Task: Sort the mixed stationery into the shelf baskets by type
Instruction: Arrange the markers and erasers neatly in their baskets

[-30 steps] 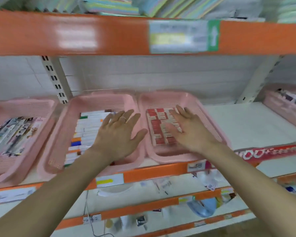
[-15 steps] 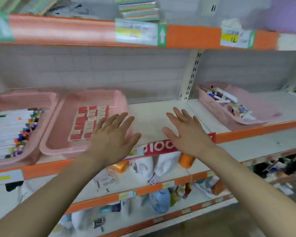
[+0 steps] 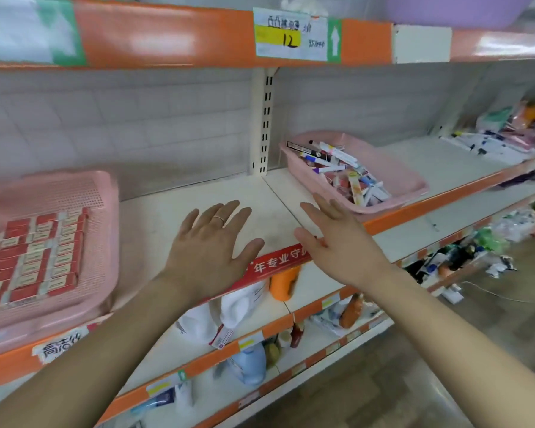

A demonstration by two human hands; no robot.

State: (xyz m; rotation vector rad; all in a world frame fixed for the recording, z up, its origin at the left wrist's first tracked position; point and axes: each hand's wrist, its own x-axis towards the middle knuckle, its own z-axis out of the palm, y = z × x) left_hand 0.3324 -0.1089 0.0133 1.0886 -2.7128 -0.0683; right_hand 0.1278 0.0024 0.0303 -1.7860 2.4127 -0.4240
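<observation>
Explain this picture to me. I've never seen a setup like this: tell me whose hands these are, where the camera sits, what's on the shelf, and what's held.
There is no machine: a person wears one camera on the head, looking forward and down. The left hand, with a ring, and the right hand are both spread open over a white shelf, holding nothing. The left pink basket holds neat rows of small red boxes. The right pink basket holds jumbled pens and markers.
</observation>
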